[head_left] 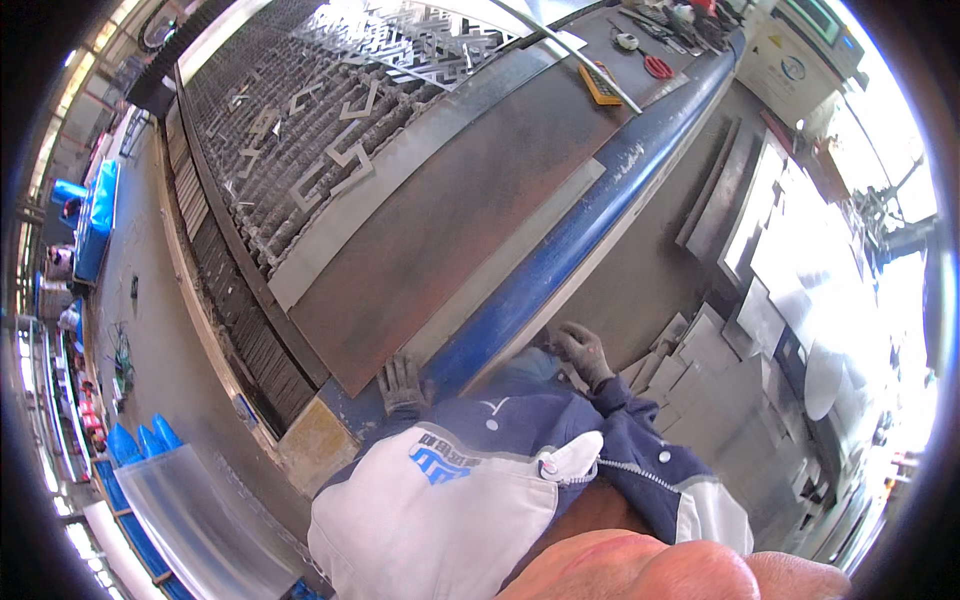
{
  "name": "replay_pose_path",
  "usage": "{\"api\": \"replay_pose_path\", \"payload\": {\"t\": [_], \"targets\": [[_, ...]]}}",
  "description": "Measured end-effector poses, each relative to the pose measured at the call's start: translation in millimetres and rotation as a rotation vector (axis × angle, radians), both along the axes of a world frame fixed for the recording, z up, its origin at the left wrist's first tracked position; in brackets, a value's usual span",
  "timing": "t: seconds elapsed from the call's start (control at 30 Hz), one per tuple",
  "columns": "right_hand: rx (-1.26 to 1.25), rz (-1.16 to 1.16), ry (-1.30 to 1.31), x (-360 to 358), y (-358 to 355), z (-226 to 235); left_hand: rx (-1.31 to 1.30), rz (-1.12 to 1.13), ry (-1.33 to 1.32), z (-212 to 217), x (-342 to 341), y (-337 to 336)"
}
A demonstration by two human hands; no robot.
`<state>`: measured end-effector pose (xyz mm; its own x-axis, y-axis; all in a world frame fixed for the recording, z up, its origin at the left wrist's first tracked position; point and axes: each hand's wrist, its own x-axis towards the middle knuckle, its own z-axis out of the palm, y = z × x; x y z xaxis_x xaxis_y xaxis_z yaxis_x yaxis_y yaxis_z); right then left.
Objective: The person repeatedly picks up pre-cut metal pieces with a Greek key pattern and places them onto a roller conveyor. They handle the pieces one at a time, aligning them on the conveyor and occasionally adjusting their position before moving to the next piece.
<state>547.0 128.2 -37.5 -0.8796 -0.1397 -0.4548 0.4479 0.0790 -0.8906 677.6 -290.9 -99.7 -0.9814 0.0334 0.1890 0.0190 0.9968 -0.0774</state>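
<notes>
My left hand (402, 381), in a grey work glove, lies flat with its fingers stretched out at the near end of a long brown metal sheet (450, 215). Its fingertips touch the sheet's corner area, beside the blue rail (560, 270) of the machine bed. Off the bed, to the right of that rail, hangs my right hand (584, 352), also gloved. Its fingers are loosely bent and apart, and I see nothing in them. A narrow grey metal strip (520, 255) runs between the brown sheet and the rail.
Left of the sheet, the slatted cutting bed (300, 130) carries angular metal cut-outs (345, 168). A yellow calculator (600, 84), red-handled scissors (657, 67) and a thin metal bar (590, 62) lie at the far end. Stacked metal plates (720, 370) cover the floor at right, near a machine cabinet (790, 65).
</notes>
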Motion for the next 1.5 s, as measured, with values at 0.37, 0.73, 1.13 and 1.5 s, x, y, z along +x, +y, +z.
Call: {"api": "replay_pose_path", "payload": {"t": [0.37, 0.73, 1.13, 1.5], "targets": [[-0.358, 0.246, -0.055, -369.5, -43.7, 52.9, 0.155, 0.25, -0.243, 43.9, -14.2, 32.0], [-0.501, -0.09, -0.247, -688.3, -205.1, 24.1, 0.253, 1.268, 0.079, 70.2, -93.4, 273.3], [-0.707, -0.234, -0.342, -758.6, -232.7, 7.5, 0.756, 1.414, -0.525, 206.3, -297.9, 302.9], [-0.68, 0.076, -0.036, -769.2, -218.6, 24.5, 0.989, 0.977, 0.068, 132.6, -380.5, 265.3]]}}
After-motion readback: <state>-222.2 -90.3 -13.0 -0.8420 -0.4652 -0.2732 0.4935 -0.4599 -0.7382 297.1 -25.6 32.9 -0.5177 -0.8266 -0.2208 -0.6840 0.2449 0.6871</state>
